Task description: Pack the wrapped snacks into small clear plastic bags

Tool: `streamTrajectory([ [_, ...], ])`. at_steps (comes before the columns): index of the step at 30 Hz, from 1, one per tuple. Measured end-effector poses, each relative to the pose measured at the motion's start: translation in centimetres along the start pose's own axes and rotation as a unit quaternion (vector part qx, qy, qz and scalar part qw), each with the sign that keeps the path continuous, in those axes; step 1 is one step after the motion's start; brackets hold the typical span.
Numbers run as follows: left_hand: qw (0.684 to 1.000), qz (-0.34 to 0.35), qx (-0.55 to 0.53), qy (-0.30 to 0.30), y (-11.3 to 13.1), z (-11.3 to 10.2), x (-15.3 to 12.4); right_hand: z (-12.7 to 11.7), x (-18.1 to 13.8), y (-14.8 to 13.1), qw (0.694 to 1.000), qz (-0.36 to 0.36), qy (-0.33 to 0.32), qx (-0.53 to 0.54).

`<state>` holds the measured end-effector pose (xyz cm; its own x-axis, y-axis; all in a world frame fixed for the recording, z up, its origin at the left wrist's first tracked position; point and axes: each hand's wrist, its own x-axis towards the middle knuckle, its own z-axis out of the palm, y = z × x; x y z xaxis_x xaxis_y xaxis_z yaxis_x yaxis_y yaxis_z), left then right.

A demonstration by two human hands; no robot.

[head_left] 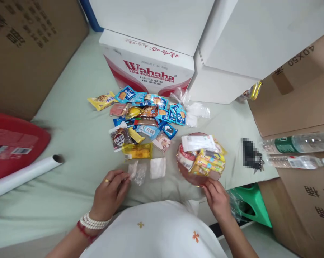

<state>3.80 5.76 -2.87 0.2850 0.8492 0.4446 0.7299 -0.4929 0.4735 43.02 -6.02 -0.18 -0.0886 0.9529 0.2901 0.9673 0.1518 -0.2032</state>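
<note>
My left hand (112, 191), wearing a ring and bracelets, pinches the left end of a crumpled clear plastic wrapper (139, 174) on the cloth. Just right of it lies a folded white tissue (158, 168). With thumb and fingers closed, my right hand (217, 198) grips the near rim of a round brownish tray (187, 175). The tray holds yellow snack packets (209, 161), a red and white packet (185, 159) and a white packet (198, 142). Beyond my hands is a pile of wrapped snacks, with a yellow packet (138, 151) at its near edge and blue packets (149, 131) further back.
A Wahaha water carton (151, 68) stands behind the pile, beside white boxes (229, 46). To the left are a red container (13, 143) and a white roll (24, 175). Two plastic bottles (304, 143), a green stool (254, 204) and cardboard (299, 193) are at right.
</note>
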Motion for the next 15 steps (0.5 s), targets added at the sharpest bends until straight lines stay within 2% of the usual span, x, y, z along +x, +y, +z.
streamTrajectory([
  [2, 1.000, -0.011, 0.001, 0.003, -0.2, -0.4, -0.7, 0.2, 0.4, 2.2, 1.000, 0.022, 0.014, -0.016],
  [5, 0.999, -0.033, -0.004, 0.001, -0.1, -0.8, -1.7, 0.7, 3.0, 6.4, 0.997, 0.066, 0.033, -0.028],
  [11, 0.997, -0.072, -0.034, -0.006, 0.7, -2.2, -2.6, 2.5, 12.4, 14.1, 0.980, 0.185, 0.054, -0.050],
  [15, 0.993, -0.106, -0.050, 0.014, 1.2, -3.2, -2.6, 2.8, 18.6, 17.5, 0.977, 0.206, 0.047, -0.042],
])
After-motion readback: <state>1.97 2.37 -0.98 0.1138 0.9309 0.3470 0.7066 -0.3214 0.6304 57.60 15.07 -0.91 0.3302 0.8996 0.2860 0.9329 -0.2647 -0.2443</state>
